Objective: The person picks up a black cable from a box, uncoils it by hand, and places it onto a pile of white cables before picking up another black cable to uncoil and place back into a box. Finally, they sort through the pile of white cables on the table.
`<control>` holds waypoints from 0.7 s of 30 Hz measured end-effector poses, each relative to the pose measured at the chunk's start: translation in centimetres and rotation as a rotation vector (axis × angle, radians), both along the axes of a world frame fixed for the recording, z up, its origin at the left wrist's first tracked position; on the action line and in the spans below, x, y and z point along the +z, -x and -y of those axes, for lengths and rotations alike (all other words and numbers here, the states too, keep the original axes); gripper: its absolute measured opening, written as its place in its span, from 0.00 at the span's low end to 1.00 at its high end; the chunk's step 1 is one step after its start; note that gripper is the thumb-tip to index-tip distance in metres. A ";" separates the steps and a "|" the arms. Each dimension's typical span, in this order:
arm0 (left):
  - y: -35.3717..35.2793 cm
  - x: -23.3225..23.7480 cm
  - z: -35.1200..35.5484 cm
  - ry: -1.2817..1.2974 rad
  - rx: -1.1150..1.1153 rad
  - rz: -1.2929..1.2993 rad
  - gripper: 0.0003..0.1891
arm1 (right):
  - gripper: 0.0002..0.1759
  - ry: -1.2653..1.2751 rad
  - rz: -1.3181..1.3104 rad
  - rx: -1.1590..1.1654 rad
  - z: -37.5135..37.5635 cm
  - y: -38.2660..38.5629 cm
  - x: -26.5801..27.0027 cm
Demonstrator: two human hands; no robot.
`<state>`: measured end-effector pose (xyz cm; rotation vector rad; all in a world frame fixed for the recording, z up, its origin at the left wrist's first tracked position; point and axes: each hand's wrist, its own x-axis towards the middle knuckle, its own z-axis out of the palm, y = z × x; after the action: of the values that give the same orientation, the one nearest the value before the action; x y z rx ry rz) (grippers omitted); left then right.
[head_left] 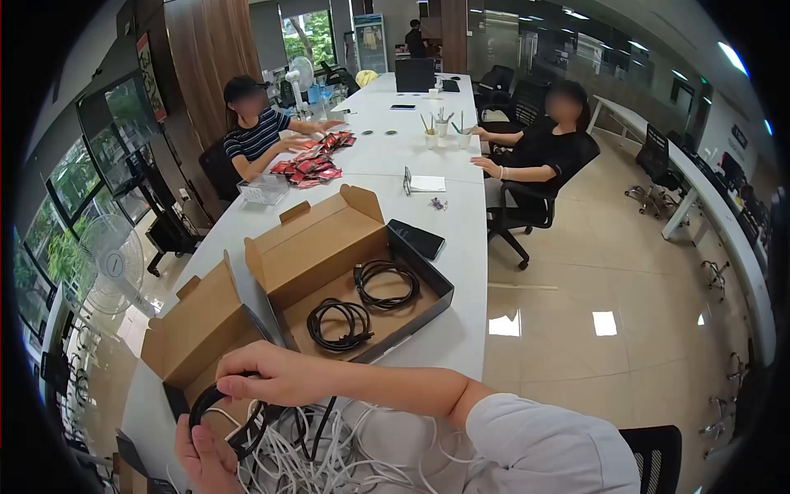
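My right hand [253, 375] and cut-off left hand [206, 454] pinched one coil [197, 405], ends hidden. Two cables [339, 324] lay near the box's [292, 314] near edge.

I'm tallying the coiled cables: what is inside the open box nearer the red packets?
Inside the box lie a nearer black cable coil and a farther one. Anything directly beneath the coils is covered.
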<state>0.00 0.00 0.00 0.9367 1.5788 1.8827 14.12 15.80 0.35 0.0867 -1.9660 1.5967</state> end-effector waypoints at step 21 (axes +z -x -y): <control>-1.4 1.4 -0.3 -0.021 0.004 0.016 0.17 | 0.09 -0.308 -0.183 -0.480 1.7 0.7 0.3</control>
<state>1.43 0.35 1.37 0.9254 1.5553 1.9081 13.46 14.06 0.61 -0.1069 -1.8929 0.9443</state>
